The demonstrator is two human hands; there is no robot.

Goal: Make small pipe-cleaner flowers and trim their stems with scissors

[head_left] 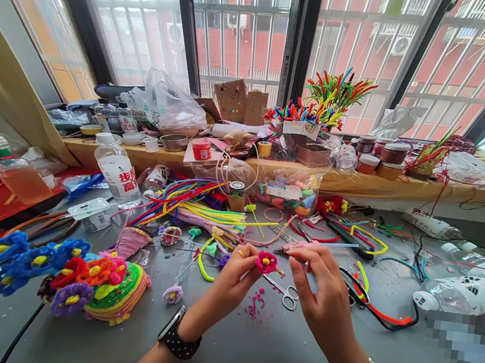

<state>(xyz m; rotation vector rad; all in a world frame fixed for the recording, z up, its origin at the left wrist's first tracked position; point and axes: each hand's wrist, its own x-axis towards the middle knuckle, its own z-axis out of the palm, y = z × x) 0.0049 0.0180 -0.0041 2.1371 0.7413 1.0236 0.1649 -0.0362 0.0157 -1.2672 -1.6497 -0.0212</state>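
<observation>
A small magenta flower (266, 262) with a yellow centre, made of pipe cleaner, is pinched between the thumb and fingers of my left hand (234, 282). My right hand (321, 287) hovers just right of the flower, thumb and fingers apart, with nothing visible between them. Under the hands lie magenta fuzz clippings (255, 305) on the grey table (241, 360). Silver scissors (288, 298) rest between my hands, their blades partly behind the flower. A pink glue gun (305, 246) lies behind my right fingers.
At left stands a pipe-cleaner bouquet (73, 278) of blue, red, orange and purple flowers. Bundled pipe cleaners (202, 212) spread across the middle. Plastic bottles (462, 294) lie at right; another bottle (117, 168) stands at back left. A crowded wooden sill (164, 162) runs below the windows.
</observation>
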